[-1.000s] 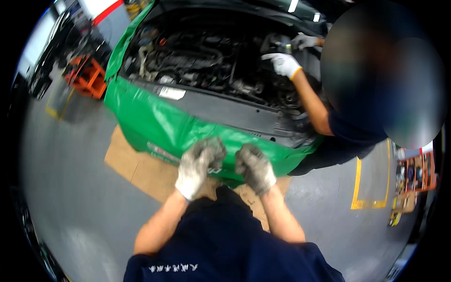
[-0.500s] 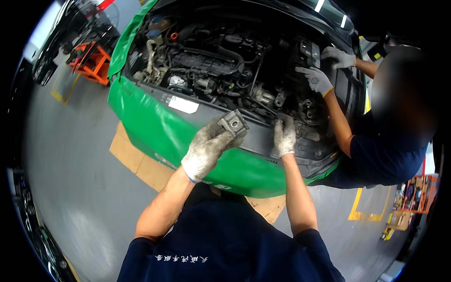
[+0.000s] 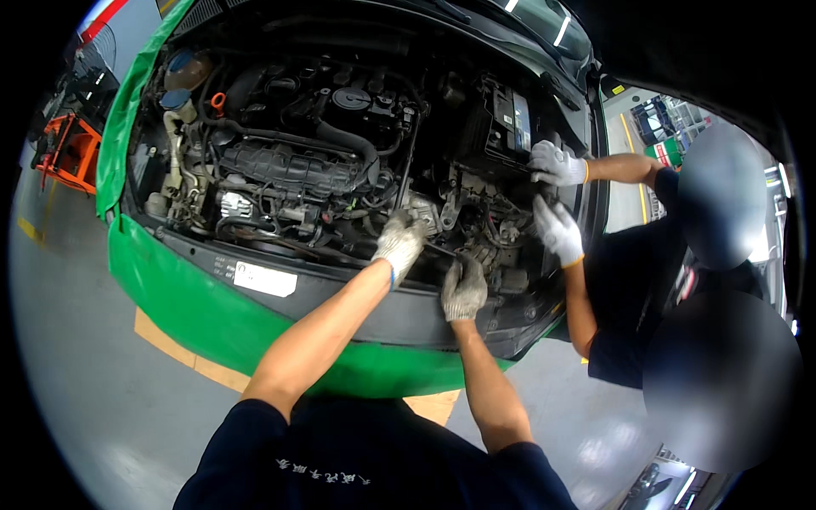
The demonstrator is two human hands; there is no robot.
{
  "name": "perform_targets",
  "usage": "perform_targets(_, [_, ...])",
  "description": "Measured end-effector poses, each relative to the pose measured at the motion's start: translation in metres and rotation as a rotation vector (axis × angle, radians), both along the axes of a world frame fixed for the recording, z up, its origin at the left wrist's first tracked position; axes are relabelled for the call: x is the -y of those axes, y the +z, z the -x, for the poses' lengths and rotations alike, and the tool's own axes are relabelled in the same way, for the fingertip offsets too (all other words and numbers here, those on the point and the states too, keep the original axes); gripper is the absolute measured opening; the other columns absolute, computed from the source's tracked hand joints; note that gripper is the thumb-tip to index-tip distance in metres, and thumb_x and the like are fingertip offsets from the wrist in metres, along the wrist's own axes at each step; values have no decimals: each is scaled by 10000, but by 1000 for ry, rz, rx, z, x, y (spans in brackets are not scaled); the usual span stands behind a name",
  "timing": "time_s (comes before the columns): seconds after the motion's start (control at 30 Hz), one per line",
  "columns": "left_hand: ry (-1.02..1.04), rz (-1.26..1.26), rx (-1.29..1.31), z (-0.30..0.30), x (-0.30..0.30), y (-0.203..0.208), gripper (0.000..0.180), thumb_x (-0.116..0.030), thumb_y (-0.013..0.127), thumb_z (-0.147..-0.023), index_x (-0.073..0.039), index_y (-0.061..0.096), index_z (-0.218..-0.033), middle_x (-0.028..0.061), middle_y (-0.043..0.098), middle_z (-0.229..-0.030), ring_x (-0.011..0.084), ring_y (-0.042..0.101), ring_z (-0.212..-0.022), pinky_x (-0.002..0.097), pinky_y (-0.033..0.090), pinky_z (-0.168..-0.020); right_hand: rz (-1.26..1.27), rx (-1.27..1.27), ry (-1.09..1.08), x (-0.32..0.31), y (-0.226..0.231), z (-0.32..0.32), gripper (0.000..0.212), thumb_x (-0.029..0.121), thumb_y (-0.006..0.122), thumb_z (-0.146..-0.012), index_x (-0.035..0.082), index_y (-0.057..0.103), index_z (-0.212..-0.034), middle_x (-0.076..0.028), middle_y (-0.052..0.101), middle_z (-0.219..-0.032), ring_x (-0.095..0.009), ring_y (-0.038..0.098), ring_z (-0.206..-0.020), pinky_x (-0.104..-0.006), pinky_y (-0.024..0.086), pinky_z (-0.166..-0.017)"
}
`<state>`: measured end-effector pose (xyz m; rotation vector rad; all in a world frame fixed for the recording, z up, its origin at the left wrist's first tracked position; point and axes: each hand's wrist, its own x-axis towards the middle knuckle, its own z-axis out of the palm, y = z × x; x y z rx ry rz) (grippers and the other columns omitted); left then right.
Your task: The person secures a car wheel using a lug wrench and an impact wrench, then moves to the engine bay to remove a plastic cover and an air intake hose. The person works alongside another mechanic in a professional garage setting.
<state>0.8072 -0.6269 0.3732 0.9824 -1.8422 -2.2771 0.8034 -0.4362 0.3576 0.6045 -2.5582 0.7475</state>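
Observation:
My left hand (image 3: 402, 239), in a soiled light knit glove, reaches into the engine bay with its fingers curled. At its fingertips shows a grey metal bracket (image 3: 423, 212), partly covered by the glove and hard to separate from the engine parts around it. My right hand (image 3: 464, 289), in a dirtier glove, is at the inner edge of the black front panel (image 3: 399, 299). Its fingers bend down into the bay, and anything within them is hidden. Between the hands and beyond them lies a metal lug with a hole (image 3: 450, 218).
To the right, a co-worker's two white-gloved hands (image 3: 558, 229) are beside the black battery (image 3: 508, 123). A green cover (image 3: 187, 293) drapes over the car's front and left side. The engine (image 3: 289, 166) fills the left of the bay. An orange cart (image 3: 72, 153) stands far left.
My left hand has carried the metal bracket from above the front panel forward into the engine bay. My right hand stays near the panel edge. The view has shifted closer over the bay.

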Motion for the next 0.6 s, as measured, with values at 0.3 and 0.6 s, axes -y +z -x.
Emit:
perform_targets(0.3, [-8,166,347,197,4,-74,470,-347,533,-1006,-13,607,-1329,245,649,-1330,400,641,-1225,472,518,-1006,4,79,-5,8,11,1,197,77,660,-908,7,682,-1091,-205,692,-936,-419,687,-818,-453,553,-719])
perform_targets(0.6, [117,220,357,312,1,-132,681,-544,576,-980,-102,515,-1495,220,548,-1493,388,556,-1351,484,484,-1087,-94,216,11,0,11,4,180,58,683,-849,46,667,-1028,-173,671,-874,-404,655,-719,-465,516,-632])
